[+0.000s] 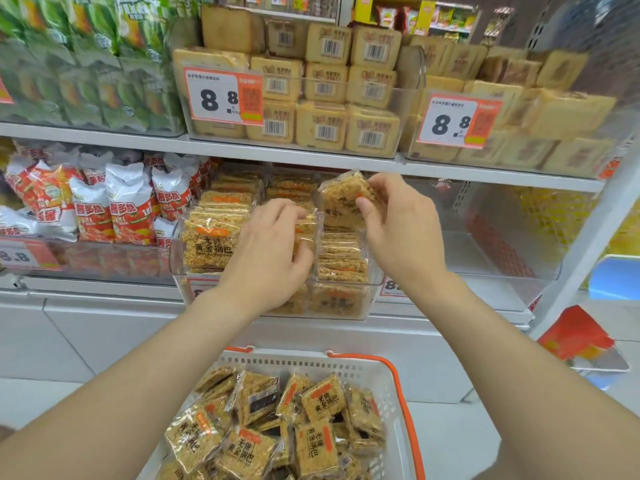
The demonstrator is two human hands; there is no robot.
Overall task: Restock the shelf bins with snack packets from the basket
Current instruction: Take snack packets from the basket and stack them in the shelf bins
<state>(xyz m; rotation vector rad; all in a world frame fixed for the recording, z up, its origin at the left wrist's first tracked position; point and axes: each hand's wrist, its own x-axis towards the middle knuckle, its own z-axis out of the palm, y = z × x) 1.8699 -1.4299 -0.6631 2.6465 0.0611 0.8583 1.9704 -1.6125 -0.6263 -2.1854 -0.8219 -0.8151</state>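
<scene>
Starting at the left, red-and-white snack bags (128, 206) fill the neighbouring bin, beside the clear bin (346, 304) of golden rice-crust snacks. The left hand (273, 244) reaches into that bin, fingers curled over the tops of the stacked packets (341, 252), seemingly holding them back. Just to its right, the right hand (398, 230) pinches one rice-crust packet (341, 199) by its upper corner, thumb in front, above the bin's right-hand column. Below, the white basket (391, 379) (orange handles) holds many more loose packets (322, 400). These look light, with crinkly, slippery film around a stiff, brittle slab. I'd judge a grip on the flat edges or sealed end safest; squeezing the middle could crack it.
</scene>
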